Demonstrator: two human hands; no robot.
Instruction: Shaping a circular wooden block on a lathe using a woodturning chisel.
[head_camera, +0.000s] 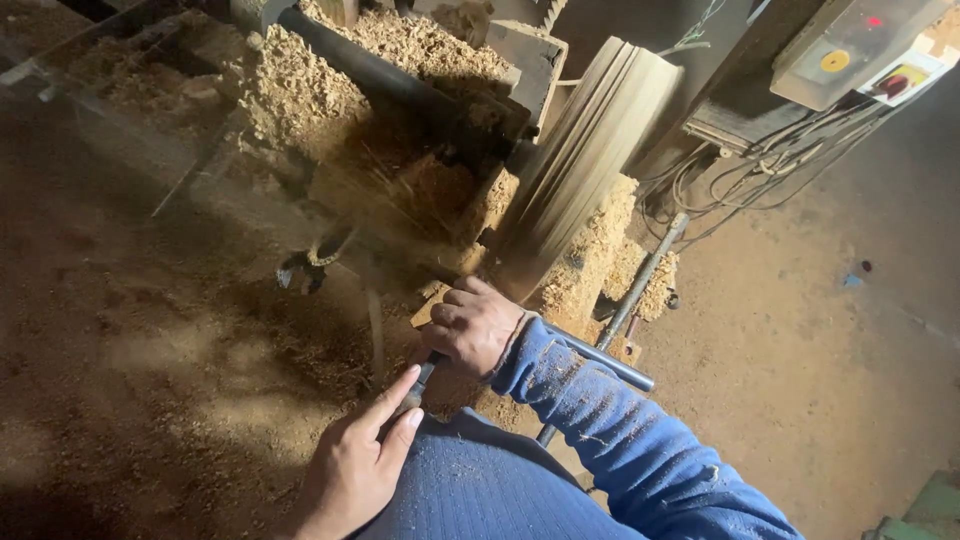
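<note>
Dim, warm light from the right — deep shadow at left, spinning wood disc (585, 160) motion-blurred.

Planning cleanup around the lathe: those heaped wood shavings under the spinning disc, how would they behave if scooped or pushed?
The wood shavings look loose and curly, so probably light and crumbly. Heaped piles would likely slump and scatter. Some are in the air near the spinning wooden disc, so easily blown.
</note>
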